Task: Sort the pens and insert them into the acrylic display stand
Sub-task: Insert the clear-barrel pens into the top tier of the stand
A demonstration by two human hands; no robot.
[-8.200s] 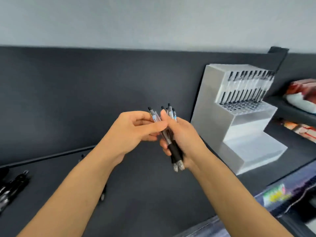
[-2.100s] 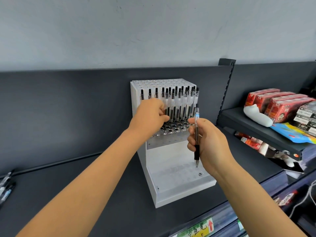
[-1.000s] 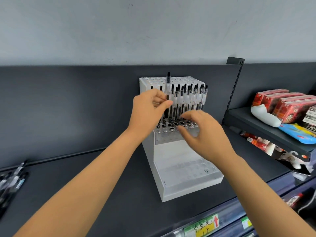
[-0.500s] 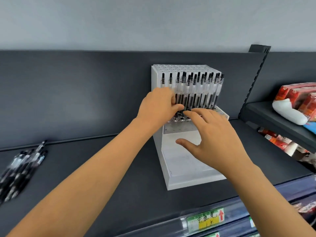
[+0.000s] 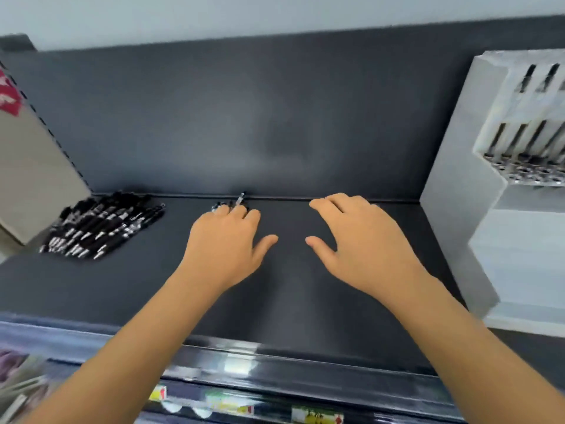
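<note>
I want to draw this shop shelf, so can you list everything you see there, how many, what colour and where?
pen pile: many, too blurred to count, black and white, left side.
loose pens: a few, black and clear, back, middle.
stand: one, white, right side.
stand pens: several, black and clear, upright in its upper tier.
shelf: one, dark grey, under everything.
back panel: one, dark grey, behind the shelf.
labels: a few, yellow and green, front rail.
board: one, beige, far left.
left hand: one, open, fingers by the loose pens.
right hand: one, open, empty, over the shelf.
</note>
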